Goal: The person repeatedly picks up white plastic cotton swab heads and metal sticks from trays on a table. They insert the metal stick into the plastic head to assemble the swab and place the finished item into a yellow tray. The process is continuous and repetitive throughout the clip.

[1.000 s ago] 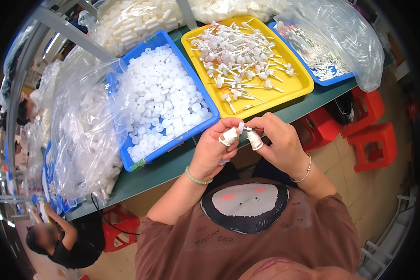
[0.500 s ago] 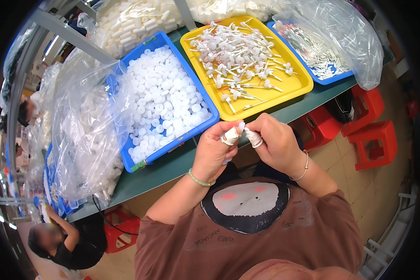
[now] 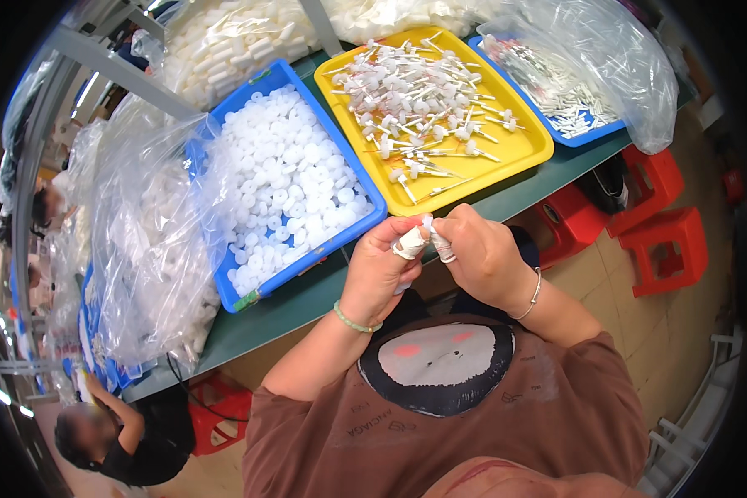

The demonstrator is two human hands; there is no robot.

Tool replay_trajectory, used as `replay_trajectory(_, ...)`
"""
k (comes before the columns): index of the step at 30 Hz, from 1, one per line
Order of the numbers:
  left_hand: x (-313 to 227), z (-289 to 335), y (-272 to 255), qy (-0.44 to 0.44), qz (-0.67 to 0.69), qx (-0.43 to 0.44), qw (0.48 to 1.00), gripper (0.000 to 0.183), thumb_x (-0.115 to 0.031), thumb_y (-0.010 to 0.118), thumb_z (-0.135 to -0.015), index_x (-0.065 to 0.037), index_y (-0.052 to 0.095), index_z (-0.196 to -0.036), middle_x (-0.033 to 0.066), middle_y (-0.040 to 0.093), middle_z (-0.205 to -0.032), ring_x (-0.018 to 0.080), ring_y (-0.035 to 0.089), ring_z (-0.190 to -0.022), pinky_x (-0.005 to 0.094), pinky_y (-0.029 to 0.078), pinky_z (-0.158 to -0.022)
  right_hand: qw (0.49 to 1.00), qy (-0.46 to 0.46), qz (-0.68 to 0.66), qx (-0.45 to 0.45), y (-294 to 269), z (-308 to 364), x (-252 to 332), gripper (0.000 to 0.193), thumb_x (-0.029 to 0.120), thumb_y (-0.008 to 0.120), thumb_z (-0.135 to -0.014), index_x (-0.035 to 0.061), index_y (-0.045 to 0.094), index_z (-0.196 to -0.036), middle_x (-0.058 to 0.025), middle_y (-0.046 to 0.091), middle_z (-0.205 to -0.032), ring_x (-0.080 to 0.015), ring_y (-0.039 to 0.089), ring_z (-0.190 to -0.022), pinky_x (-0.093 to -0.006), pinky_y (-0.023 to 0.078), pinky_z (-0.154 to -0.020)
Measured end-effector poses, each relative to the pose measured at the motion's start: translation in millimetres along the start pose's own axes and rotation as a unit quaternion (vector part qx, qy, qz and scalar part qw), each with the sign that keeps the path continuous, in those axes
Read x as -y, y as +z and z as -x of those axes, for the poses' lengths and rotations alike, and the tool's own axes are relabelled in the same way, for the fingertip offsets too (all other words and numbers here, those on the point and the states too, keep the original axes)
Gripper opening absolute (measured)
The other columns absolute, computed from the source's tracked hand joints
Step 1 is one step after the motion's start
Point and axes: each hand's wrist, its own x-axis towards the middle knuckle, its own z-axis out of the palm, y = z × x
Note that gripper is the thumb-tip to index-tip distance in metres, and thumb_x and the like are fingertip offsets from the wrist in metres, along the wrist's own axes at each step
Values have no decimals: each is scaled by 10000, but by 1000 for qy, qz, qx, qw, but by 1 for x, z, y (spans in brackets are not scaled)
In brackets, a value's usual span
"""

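My left hand (image 3: 382, 270) is closed, thumb against forefinger, on a small white plastic piece (image 3: 427, 222). Another bit of white shows under its curled fingers, too covered to name. My right hand (image 3: 485, 253) meets it, fingers pinched at the same spot; what they grip is hidden. White tape wraps a digit on each hand. Just beyond them stand a blue tray (image 3: 363, 222) of white plastic rings (image 3: 286, 166) and a yellow tray (image 3: 506, 166). In the yellow one lie many thin white sticks with round white pieces on them (image 3: 427, 104).
A second blue tray (image 3: 589, 139) with short white rods is at the far right, partly under a clear plastic bag (image 3: 631, 66). Bagged white parts (image 3: 158, 249) lie at the left. Red stools (image 3: 662, 249) stand right of the green table (image 3: 282, 328). A person (image 3: 124, 440) sits lower left.
My right hand has come slightly left, so its taped digit is now closer to the left hand's fingertips. The trays sit slightly shifted in the picture.
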Motion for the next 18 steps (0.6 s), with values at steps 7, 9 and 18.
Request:
replay_trajectory(7, 1, 2, 2, 24, 3, -5, 1000, 162, -164, 585, -934, -62, 567, -1058, -7, 541, -857, 19, 347, -588, 147, 280, -431, 989, 131, -66, -31, -58, -9, -34, 295, 126, 717, -763, 50, 591, -1019, -112, 633, -972, -275, 642, -861, -337, 504, -757)
replay_trajectory(9, 2, 4, 0, 19, 36, 5, 999, 214, -161, 590, -928, -49, 548, -1106, 12, 566, -973, 22, 345, -599, 136, 288, -438, 969, 227, 44, -88, -89, -23, -70, 197, 81, 634, -805, 15, 629, -990, -141, 669, -928, -271, 652, -871, -318, 502, -781)
replay_trajectory(18, -3, 2, -9, -25, 54, 45, 997, 244, -149, 578, -939, -41, 562, -1157, -8, 575, -999, 5, 341, -586, 132, 270, -424, 941, 235, 193, 147, -131, -27, -230, 128, 16, 668, -658, -25, 629, -772, -185, 626, -725, -333, 619, -719, -389, 490, -681)
